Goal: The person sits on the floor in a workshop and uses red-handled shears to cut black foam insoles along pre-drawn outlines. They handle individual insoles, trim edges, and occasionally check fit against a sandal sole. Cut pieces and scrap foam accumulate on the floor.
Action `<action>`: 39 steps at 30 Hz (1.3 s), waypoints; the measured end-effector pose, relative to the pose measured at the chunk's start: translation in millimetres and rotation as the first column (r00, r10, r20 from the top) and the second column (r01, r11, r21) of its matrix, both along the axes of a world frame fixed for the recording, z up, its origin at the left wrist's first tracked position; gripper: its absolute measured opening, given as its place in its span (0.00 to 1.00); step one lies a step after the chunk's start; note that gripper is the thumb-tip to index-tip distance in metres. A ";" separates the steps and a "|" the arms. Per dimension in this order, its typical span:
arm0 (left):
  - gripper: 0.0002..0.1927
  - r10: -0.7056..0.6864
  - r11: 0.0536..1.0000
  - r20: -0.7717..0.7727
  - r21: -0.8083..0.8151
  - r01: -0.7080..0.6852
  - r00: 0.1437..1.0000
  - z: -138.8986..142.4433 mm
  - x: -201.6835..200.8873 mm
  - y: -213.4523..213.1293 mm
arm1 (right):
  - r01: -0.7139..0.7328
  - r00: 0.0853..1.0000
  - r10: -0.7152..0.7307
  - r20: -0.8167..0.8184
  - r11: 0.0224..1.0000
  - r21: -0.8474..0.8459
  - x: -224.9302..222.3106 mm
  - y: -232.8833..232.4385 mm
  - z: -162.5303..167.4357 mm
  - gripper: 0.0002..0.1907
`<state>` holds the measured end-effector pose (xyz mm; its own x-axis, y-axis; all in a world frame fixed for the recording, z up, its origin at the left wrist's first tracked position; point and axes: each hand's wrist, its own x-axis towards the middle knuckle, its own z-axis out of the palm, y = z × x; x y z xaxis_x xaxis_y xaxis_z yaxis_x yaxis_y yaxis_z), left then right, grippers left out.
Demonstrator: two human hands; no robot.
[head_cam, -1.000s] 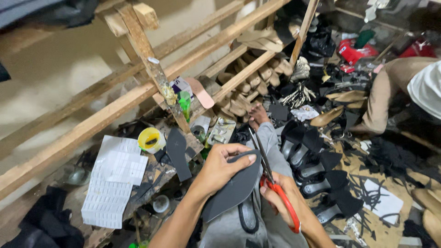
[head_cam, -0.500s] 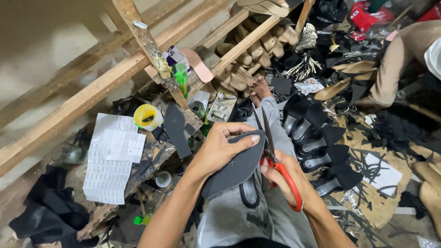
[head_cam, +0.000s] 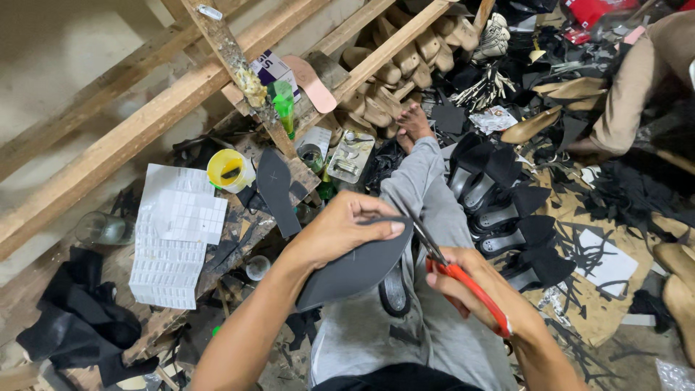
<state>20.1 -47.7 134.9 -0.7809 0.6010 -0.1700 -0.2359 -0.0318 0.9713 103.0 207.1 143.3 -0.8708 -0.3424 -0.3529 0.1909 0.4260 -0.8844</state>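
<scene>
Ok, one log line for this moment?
left hand: holds dark sole piece | right hand: red scissors, blades at sole's edge | over lap

Dim, even indoor light, soft shadows, edges slightly stretched.

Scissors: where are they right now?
Head view, centre-right: the red-handled scissors are in the right hand, blades at the edge of the dark grey sole piece that the left hand holds.

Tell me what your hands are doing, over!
Left hand grips dark grey sole-shaped sheet. Right hand works red-handled scissors at its edge. Nothing blocking.
</scene>
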 end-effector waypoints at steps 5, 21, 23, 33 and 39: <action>0.22 -0.257 0.842 0.644 0.515 -0.160 0.720 -20.3 17.0 -0.5 | -0.018 0.995 0.050 0.089 0.944 -0.328 0.4 7.5 -33.6 0.18; 0.07 0.721 0.373 0.387 0.482 -0.793 0.575 -70.8 55.9 81.6 | 0.306 0.950 -0.312 0.007 0.927 -0.217 18.1 -55.6 -50.6 0.10; 0.05 0.735 0.403 0.376 0.426 -0.810 0.564 -65.1 56.9 78.3 | 0.291 0.953 -0.303 -0.026 0.934 -0.209 16.8 -56.2 -48.8 0.10; 0.04 0.725 0.488 0.312 0.395 -0.778 0.614 -56.5 60.7 70.2 | 0.261 0.959 -0.281 -0.016 0.908 -0.328 14.1 -57.5 -41.0 0.11; 0.04 0.645 0.584 0.262 0.436 -0.684 0.718 -48.2 54.9 58.6 | 0.258 0.966 -0.256 0.043 0.930 -0.262 12.0 -48.6 -44.4 0.13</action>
